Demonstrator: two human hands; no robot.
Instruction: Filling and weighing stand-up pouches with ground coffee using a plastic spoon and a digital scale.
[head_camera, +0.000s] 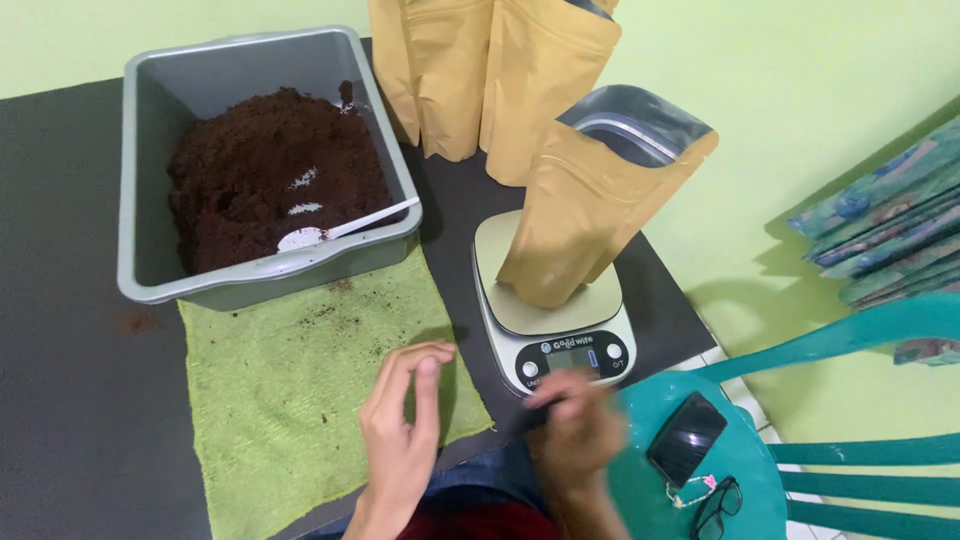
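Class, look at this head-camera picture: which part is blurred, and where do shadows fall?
Head view: the right hand, by the silver kitchen scale, is smeared by motion blur; the left hand is sharp, casting a soft shadow on the green towel; the open tan paper pouch is crisp.

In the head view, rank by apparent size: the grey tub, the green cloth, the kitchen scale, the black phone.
1. Green cloth and grey tub: look alike, so unranked.
2. Kitchen scale, partly covered by the open pouch.
3. Black phone, smallest, though nearer the camera.
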